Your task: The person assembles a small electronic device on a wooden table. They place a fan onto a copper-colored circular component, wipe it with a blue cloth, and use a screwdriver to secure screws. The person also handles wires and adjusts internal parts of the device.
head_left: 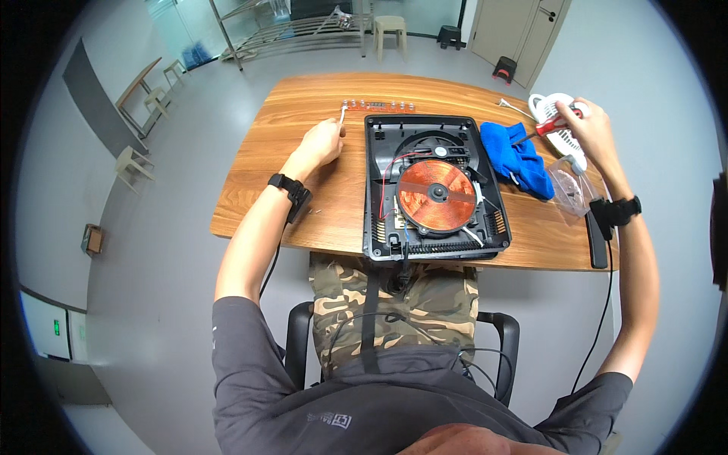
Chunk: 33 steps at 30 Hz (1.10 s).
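Note:
My left hand [322,142] is closed beyond the left side of an opened induction cooker, pinching a thin white cable end. That white cable [343,114] reaches the left end of a narrow circuit board strip [388,107] lying along the far side of the cooker. At the right, my right hand [595,130] is raised and wrapped round the handle of a screwdriver [547,126] with a red and clear grip. Its shaft points left, over a blue cloth [517,161]. In the black cooker housing [374,178] a round copper coil [421,199] sits before a fan [440,152].
Right of the cloth are a clear plastic bag [570,189], a white slatted object [565,142] and a black bar [597,243]. Tiny bits [315,212] lie left of the cooker on the wooden table [265,189]. A black cord [402,277] hangs off the front edge.

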Motion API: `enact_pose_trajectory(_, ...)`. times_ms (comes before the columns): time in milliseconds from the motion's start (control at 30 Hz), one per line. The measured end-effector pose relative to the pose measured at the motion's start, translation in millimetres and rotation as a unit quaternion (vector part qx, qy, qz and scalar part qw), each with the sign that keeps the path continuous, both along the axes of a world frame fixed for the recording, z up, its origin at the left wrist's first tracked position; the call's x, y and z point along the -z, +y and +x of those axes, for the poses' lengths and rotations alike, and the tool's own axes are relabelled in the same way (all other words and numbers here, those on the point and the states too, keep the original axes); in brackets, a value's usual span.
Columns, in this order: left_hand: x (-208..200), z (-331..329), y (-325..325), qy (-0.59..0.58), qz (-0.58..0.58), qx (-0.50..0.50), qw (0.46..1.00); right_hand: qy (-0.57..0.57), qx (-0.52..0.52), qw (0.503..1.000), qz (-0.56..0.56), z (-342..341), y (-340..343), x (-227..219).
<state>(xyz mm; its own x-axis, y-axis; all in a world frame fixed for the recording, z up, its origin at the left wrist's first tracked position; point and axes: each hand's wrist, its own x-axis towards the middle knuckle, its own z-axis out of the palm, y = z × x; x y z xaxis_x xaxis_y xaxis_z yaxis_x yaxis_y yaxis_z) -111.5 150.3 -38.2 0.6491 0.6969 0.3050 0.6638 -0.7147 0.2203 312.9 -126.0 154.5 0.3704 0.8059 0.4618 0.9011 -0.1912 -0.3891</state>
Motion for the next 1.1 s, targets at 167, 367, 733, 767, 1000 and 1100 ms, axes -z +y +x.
enact_pose_trajectory(167, 4, 8, 1, 0.067, -0.035, -0.025, 0.997, 0.016, -0.025, 1.000, -0.004, -19, 12, 9)
enact_pose_trajectory(367, 17, -4, 12, 0.074, -0.044, -0.009, 0.996, -0.023, -0.080, 0.997, 0.004, -24, 20, 13)
enact_pose_trajectory(733, -21, -36, 2, -0.014, -0.181, -0.006, 0.983, 0.018, -0.068, 0.997, -0.021, -31, 24, 25)
enact_pose_trajectory(767, -20, -46, 2, -0.012, -0.168, -0.004, 0.986, -0.002, -0.078, 0.997, -0.001, -31, 25, 26)
enact_pose_trajectory(1000, -3, -123, 0, 0.102, -0.163, 0.017, 0.981, 0.027, -0.113, 0.991, -0.060, -56, 26, 18)
enact_pose_trajectory(1100, 3, -132, -11, 0.070, -0.180, 0.025, 0.981, 0.044, -0.123, 0.990, -0.059, -67, 26, 18)
